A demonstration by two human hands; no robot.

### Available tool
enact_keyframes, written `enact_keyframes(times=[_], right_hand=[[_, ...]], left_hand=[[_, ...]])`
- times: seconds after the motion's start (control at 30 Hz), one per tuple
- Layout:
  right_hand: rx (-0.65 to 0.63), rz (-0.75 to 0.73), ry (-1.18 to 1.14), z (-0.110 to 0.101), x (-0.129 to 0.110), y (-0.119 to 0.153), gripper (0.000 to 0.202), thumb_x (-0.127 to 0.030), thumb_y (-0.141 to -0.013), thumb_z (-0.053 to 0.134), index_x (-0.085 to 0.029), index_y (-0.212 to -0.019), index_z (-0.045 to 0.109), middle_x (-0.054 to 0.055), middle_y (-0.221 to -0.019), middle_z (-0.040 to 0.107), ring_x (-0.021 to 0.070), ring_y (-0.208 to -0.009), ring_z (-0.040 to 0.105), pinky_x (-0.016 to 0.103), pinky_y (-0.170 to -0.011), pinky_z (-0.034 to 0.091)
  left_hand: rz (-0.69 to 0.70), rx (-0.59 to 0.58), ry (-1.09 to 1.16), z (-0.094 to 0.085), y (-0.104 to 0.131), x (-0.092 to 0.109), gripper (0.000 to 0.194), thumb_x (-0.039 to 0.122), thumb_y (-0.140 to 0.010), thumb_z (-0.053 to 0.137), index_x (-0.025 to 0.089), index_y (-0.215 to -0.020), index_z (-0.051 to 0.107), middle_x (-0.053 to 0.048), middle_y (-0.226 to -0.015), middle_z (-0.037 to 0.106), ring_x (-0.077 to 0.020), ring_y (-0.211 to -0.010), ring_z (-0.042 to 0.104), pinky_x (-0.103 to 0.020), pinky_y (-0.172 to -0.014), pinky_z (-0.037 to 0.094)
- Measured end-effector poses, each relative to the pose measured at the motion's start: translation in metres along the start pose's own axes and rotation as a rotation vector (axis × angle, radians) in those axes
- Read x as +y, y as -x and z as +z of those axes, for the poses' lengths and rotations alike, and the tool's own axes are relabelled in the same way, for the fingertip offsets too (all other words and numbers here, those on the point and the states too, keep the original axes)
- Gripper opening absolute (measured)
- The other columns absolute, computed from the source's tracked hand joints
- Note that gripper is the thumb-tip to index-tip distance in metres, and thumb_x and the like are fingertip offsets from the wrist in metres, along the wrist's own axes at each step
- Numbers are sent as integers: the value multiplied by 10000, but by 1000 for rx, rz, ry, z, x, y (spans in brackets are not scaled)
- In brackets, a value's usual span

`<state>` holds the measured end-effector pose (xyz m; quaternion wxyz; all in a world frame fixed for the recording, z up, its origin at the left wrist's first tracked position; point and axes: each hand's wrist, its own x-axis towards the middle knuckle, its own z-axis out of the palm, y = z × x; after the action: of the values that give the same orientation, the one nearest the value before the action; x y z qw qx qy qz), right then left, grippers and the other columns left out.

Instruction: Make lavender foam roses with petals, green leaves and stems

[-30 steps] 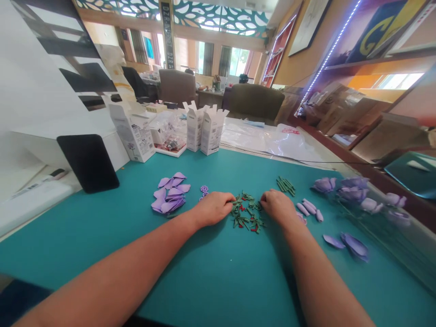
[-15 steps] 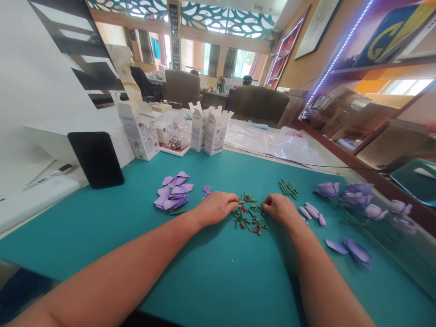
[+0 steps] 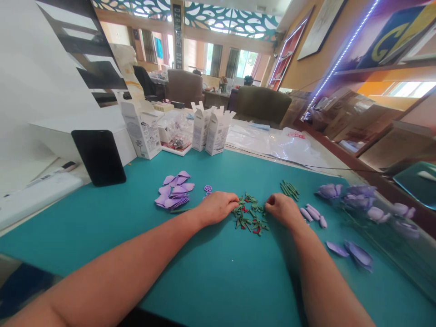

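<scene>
On the teal mat lies a loose pile of small green and red pieces [image 3: 251,218]. My left hand [image 3: 218,206] is closed at the pile's left edge, its fingertips pinched at the green pieces; what it holds is too small to name. At the right edge, my right hand [image 3: 281,209] has its fingers curled together, and anything between them is hidden. Purple petals [image 3: 174,193] are heaped left of my left hand, with small purple rings [image 3: 207,188] nearer to it. Beyond my right hand are green sticks [image 3: 289,190] and pale purple oval pieces [image 3: 313,212].
Purple flowers [image 3: 361,197] lie at the right, with two larger petals [image 3: 357,255] in front. Open white boxes [image 3: 216,132], a white tray [image 3: 184,151] of packets and a black tablet [image 3: 98,158] stand along the back. Plastic sheets [image 3: 286,143] lie behind the mat.
The whole view has shifted very slightly. My right hand has stayed almost in place at the pile's edge, and my left hand has not visibly moved.
</scene>
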<state>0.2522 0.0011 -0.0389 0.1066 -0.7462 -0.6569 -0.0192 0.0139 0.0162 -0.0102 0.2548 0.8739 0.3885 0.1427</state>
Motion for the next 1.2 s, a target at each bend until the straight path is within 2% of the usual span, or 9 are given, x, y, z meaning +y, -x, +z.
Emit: enact_keyframes(times=[0.1,0.17,0.3,0.4,0.53,0.8,1.2], right_hand=[[40,17,-56,-8,-4,3,101,-210,-721,514,-205,-659,593,37,-734,646,161,-679,569,257,-600,373],[46,16,-200,-13,-8,6,85,-240,-732,501,-213,-680,563,4,-683,629,143,-629,553,247,-583,384],[-40,-98,-684,-22,-23,14,112,-301,-704,541,-210,-758,576,-25,-644,594,126,-575,514,242,-551,400],[-107,-134,-817,-28,-36,20,218,-335,-706,554,-193,-850,635,-8,-681,623,135,-606,531,253,-570,410],[-135,-126,-810,-33,-45,25,239,-373,-711,570,-188,-822,673,25,-753,671,156,-671,575,273,-623,432],[-3,-227,-716,-27,-47,25,165,-353,-757,555,-217,-745,648,18,-729,639,163,-679,561,283,-636,428],[0,-264,-670,-29,-50,26,125,-275,-768,547,-214,-727,648,19,-750,626,156,-706,572,268,-649,428]], left_hand=[[5,4,-9,0,0,0,300,266,-882,395,203,-989,668,-29,-912,701,-176,-787,608,-251,-678,415],[7,7,-13,0,0,0,303,267,-885,389,203,-984,669,-29,-918,702,-176,-798,611,-251,-690,421],[4,8,-25,1,-1,0,302,268,-886,385,204,-971,668,-32,-947,699,-174,-826,615,-246,-718,428],[-11,17,-42,1,-1,1,298,263,-879,387,198,-956,667,-38,-948,695,-177,-826,612,-254,-719,431],[-12,41,-23,1,-1,0,314,295,-888,381,205,-1003,659,-38,-974,693,-178,-835,612,-255,-708,430],[46,70,-4,1,1,-1,336,375,-914,377,225,-980,670,-20,-924,701,-171,-816,612,-243,-677,410],[46,48,-22,1,2,2,330,373,-916,378,236,-974,673,-12,-924,697,-164,-786,599,-235,-648,391]])
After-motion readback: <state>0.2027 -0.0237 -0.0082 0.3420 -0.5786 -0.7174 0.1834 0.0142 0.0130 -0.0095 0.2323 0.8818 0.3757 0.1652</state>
